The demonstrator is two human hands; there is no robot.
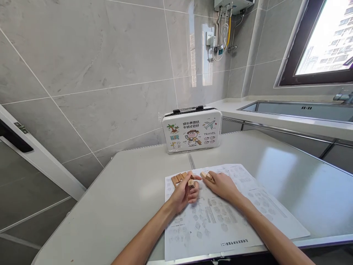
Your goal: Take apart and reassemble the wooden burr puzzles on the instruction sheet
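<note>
My left hand (pixel 184 192) is closed around a small wooden block (pixel 191 183), its end face turned toward me and marked with a dark print too small to read. Just beyond that hand, a row of several brown wooden pieces (pixel 178 179) lies on a large printed sheet (pixel 193 235). My right hand (pixel 222 184) rests low over the sheet, fingers curled on a pale wooden piece (pixel 209 177). Another light piece (pixel 203 174) shows beside those fingertips. The right fingers partly hide what they grip.
A white carry case (pixel 193 132) with cartoon prints stands upright at the back of the grey-white table (pixel 124 206), against the tiled wall. To the right is a counter with a sink (pixel 298 108) below a window. A door frame (pixel 46 158) is at the left.
</note>
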